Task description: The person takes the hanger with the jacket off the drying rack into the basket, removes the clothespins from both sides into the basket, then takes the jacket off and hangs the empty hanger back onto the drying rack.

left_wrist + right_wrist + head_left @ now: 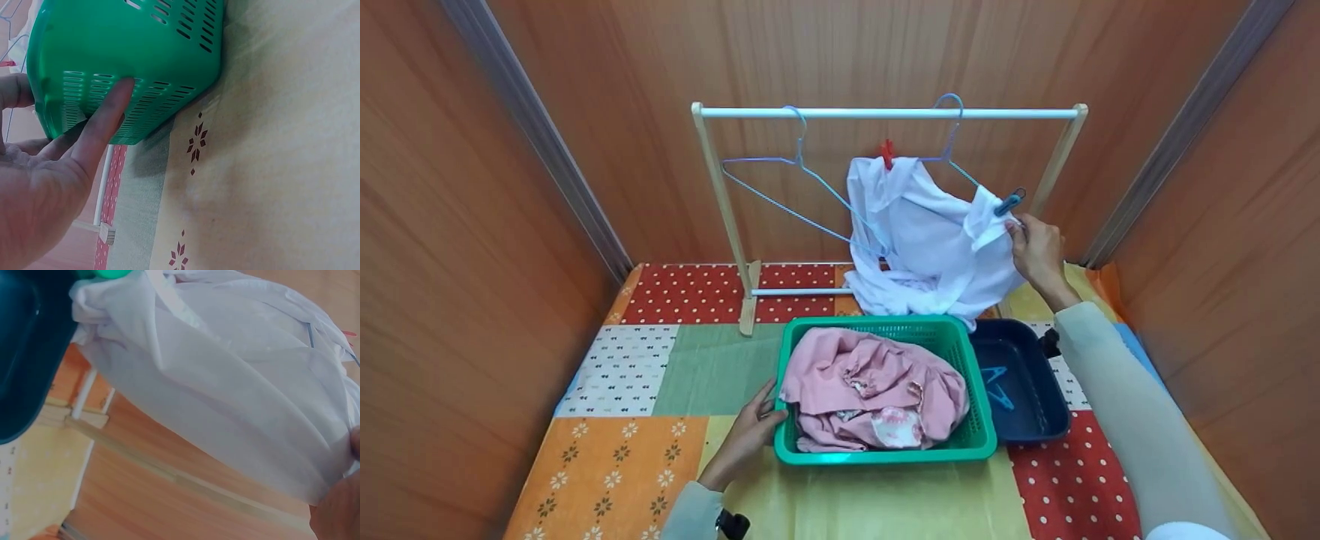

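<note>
A white garment (pixel 937 225) hangs draped from a hanger (pixel 952 135) on the rack. A red clothespin (pixel 888 154) grips its left part, and a dark blue-grey clothespin (pixel 1009 202) sits on its right corner. Just below that second pin, my right hand (pixel 1039 251) pinches the garment's edge, pulling the cloth (pixel 225 388) taut in the right wrist view. My left hand (pixel 754 429) rests against the left side of a green basket (pixel 885 459), its fingers fairly straight on the slotted wall (pixel 135 50). Crumpled pink clothing (pixel 877 382) fills the basket.
A dark blue tray (pixel 1035 433) with light blue clothespins (pixel 999 394) stands right of the basket. Another hanger (pixel 799 161) hangs at the left of the rack bar (pixel 870 113). Wooden panels (pixel 442 262) enclose three sides of the patchwork-covered table (pixel 607 457).
</note>
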The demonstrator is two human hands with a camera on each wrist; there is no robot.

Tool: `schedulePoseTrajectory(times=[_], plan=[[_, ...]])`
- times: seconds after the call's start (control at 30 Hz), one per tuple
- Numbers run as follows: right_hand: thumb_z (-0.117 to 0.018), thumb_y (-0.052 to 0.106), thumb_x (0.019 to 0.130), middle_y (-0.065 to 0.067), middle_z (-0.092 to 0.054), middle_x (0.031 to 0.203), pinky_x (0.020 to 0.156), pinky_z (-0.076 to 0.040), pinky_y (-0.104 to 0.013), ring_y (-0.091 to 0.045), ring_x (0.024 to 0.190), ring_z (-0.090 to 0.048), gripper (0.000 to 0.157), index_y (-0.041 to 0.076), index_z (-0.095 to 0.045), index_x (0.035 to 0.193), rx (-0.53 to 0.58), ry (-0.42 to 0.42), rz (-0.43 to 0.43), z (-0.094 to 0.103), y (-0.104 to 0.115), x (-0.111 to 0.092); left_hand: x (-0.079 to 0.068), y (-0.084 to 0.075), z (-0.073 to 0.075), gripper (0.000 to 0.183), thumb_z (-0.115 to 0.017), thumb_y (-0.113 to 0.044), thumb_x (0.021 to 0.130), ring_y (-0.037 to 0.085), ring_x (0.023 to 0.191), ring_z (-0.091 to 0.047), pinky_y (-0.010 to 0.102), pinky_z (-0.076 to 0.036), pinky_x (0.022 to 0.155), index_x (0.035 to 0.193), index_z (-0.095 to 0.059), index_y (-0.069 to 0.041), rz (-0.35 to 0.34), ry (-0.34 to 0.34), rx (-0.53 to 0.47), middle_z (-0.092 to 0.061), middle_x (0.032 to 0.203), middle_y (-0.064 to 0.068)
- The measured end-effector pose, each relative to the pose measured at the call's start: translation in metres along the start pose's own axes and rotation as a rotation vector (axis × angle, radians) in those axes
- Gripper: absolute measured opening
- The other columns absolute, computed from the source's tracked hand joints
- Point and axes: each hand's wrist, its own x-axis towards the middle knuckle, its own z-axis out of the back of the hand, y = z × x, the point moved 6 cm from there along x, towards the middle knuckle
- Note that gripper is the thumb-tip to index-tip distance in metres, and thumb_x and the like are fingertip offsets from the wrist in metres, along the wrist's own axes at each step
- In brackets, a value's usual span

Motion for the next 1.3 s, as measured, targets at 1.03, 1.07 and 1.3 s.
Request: schedulePoseTrajectory(times=[1.03, 1.07, 1.3], plan=[[-0.056, 0.033, 0.092, -0.021, -0.070, 0.090, 0.076, -0.046, -0.053, -0.040, 0.083, -0.064, 0.033, 0.004, -0.068, 0.102, 0.077, -0.124, 0.113, 0.014, -0.005, -0.025, 0.000, 0.000, 0.000, 0.070, -0.050, -0.026, 0.096, 0.028, 0.113, -0.059, 0.036, -0.055, 0.079, 0.151, -0.008, -0.020, -0.034, 0.019, 0.013, -0.035, 0.147, 0.023], [-0.056, 0.033, 0.092, -0.022, -0.070, 0.090, 0.076, -0.046, -0.054, -0.040, 0.083, -0.064, 0.034, 0.003, -0.068, 0.102, 0.077, -0.123, 0.116, 0.012, -0.006, -0.026, 0.000, -0.001, 0.000, 0.070, -0.050, -0.026, 0.096, 0.029, 0.114, -0.058, 0.037, -0.055, 0.079, 0.151, -0.008, -0.020, -0.032, 0.017, 0.014, -0.034, 0.147, 0.023], [-0.055, 0.033, 0.093, -0.022, -0.069, 0.084, 0.069, -0.047, -0.051, -0.037, 0.074, -0.063, 0.035, 0.001, -0.068, 0.103, 0.071, -0.089, 0.119, 0.004, -0.011, -0.037, 0.000, -0.001, 0.000, 0.070, -0.050, -0.027, 0.096, 0.030, 0.117, -0.056, 0.038, -0.055, 0.080, 0.151, -0.007, -0.020, -0.030, 0.018, 0.013, -0.034, 0.147, 0.023]])
